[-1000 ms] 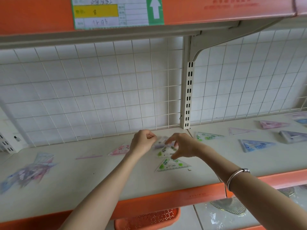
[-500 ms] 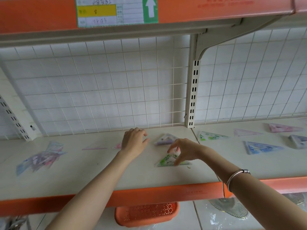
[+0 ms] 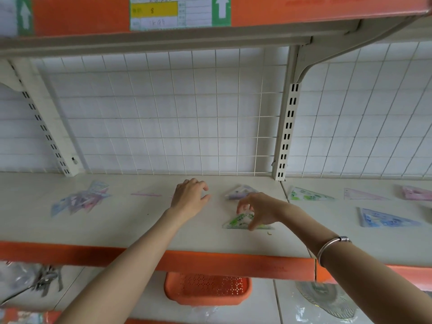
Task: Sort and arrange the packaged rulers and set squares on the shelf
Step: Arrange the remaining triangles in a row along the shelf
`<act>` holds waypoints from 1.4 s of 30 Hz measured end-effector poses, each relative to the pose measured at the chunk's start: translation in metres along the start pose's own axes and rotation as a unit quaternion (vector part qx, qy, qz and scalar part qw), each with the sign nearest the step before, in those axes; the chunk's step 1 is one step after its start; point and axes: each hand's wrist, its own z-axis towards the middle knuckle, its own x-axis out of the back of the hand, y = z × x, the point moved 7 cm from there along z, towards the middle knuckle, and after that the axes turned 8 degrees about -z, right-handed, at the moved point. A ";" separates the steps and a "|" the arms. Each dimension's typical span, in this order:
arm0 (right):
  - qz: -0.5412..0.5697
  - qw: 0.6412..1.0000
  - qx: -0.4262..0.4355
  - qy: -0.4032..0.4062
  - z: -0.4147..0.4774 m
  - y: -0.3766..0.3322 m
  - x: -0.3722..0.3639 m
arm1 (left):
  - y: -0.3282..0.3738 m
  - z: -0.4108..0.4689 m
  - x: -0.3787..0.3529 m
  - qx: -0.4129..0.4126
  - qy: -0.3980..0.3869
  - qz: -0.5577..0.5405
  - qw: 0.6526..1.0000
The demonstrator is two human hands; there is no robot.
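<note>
On the cream shelf with an orange front edge (image 3: 117, 230), the right hand (image 3: 259, 211) arches over a clear triangular set square printed in green (image 3: 238, 222), midway between the back and front edges. Its curled fingers (image 3: 240, 206) and thumb pinch the packet's upper part. The left hand (image 3: 190, 199) rests palm down nearer the back edge, fingers loosely bent and holding nothing. A purple-printed triangular set square (image 3: 242, 191) lies between the hands, toward the back. A loose heap of clear packaged rulers (image 3: 79, 199) sits toward the left end, with a thin pink ruler (image 3: 146, 194) beside it.
</note>
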 end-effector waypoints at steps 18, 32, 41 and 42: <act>-0.002 0.996 -0.011 0.093 0.024 -0.029 0.021 | -0.032 -0.020 0.015 -0.009 0.017 -0.026 0.999; 0.035 0.994 -0.008 0.106 0.128 -0.149 0.024 | -0.199 -0.027 0.087 0.048 -0.001 -0.023 0.999; 0.030 0.994 0.008 0.106 0.199 -0.257 0.020 | -0.312 -0.035 0.126 0.083 -0.051 -0.053 0.994; 0.030 0.994 0.008 0.104 0.206 -0.267 0.017 | -0.322 -0.036 0.126 0.088 -0.070 -0.052 0.992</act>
